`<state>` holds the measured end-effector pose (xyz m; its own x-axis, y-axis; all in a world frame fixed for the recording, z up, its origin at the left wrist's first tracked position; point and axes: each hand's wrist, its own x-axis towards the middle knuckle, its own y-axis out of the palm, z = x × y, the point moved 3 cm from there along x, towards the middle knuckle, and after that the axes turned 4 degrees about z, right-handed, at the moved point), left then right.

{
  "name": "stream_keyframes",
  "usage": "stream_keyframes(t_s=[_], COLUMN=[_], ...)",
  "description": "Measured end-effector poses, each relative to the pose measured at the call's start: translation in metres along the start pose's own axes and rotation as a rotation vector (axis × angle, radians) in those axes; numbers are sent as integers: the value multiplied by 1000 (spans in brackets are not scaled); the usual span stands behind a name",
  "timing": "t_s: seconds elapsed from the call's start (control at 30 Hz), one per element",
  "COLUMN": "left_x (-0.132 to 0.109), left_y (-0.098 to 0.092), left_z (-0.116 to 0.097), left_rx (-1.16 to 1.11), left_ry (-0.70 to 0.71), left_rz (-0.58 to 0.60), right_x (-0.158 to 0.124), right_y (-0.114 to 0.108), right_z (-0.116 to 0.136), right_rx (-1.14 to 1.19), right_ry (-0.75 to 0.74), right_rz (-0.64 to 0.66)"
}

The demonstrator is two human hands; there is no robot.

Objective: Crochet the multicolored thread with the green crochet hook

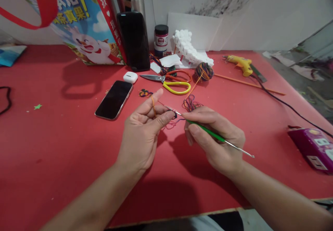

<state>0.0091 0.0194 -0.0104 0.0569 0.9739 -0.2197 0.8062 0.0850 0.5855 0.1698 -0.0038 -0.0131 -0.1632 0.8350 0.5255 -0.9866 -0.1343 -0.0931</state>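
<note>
Between thumb and fingers, my left hand (143, 130) pinches a small dark piece of crochet (171, 113), mostly hidden by the fingertips. An orange strand of yarn (153, 106) loops over its raised index finger. My right hand (215, 137) grips a crochet hook (208, 131) by its green handle, like a pen. The hook's thin metal tip meets the crochet piece at my left fingertips; its other metal end points down to the right. Loose multicoloured yarn (191, 103) lies just behind my right fingers, and a yarn ball (203, 72) sits farther back.
Scissors (177, 87), a phone (114, 100), a white earphone case (130, 77) and a small crocheted piece (145, 92) lie beyond my hands. A yellow glue gun (240, 64) and purple power strip (313, 149) are at right. Behind stand a gift bag (96, 33) and a jar (161, 40).
</note>
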Motion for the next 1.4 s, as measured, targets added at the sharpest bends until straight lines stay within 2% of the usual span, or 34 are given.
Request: stream_keyframes(t_s=[0.13, 0.23, 0.37, 0.43, 0.5, 0.63, 0.77, 0.9, 1.0, 1.13, 1.2, 1.3, 1.4], left_x=[-2, -3, -4, -5, -4, -2, 0, 0, -1, -3, -3, -1, 0], left_y=[0, 0, 2, 4, 4, 2, -1, 0, 3, 7, 6, 3, 1], left_z=[1, 6, 10, 10, 8, 0, 3, 9, 9, 6, 6, 8, 9], left_rx=[69, 70, -33, -87, -106, -20, 96, 73, 10, 1, 18, 46, 12], left_ry=[67, 67, -8, -78, -116, -4, 111, 74, 16, -16, -22, 3, 2], left_rz=[20, 33, 22, 30, 43, 45, 51, 50, 42, 66, 80, 62, 29], right_x=[0, 1, 1, 0, -1, 0, 4, 5, 2, 1, 3, 4, 2], right_y=[-1, 2, 9, 10, 8, 4, 6, 11, 12, 7, 5, 6, 12], right_z=[0, 3, 9, 10, 8, 4, 5, 5, 5, 4, 3, 2, 2], right_rx=[7, -195, -475, -481, -441, -323, -340, -442, -492, -389, -332, -403, -490], right_ry=[39, 35, -130, -235, -272, -209, -126, -89, -137, -193, -155, -65, -109], right_rz=[15, 19, 23, 42, 52, 38, 35, 36, 27, 47, 54, 45, 59])
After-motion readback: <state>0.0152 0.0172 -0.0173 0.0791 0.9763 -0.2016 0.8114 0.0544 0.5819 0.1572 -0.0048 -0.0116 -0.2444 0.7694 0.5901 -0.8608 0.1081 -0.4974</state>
